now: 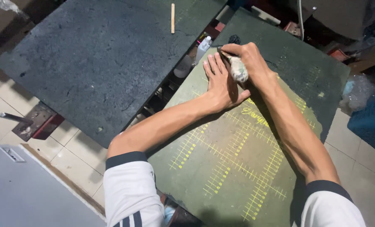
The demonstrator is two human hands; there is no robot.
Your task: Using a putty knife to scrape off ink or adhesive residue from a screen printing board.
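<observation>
Left hand point(221, 84) open, flat on green yellow-gridded worktop board point(233, 168); right hand point(248, 61) closed on paint-caked, perhaps brush-like tool point(238, 69), best kept low, board pinned.

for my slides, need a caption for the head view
Left hand pressed flat on a green grid-marked board while the right hand works a paint-smeared tool beside it.

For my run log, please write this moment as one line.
left hand: flat on green board | right hand: holds paint-stained tool, tip at board's far edge | bottle: between boards, untouched
</observation>
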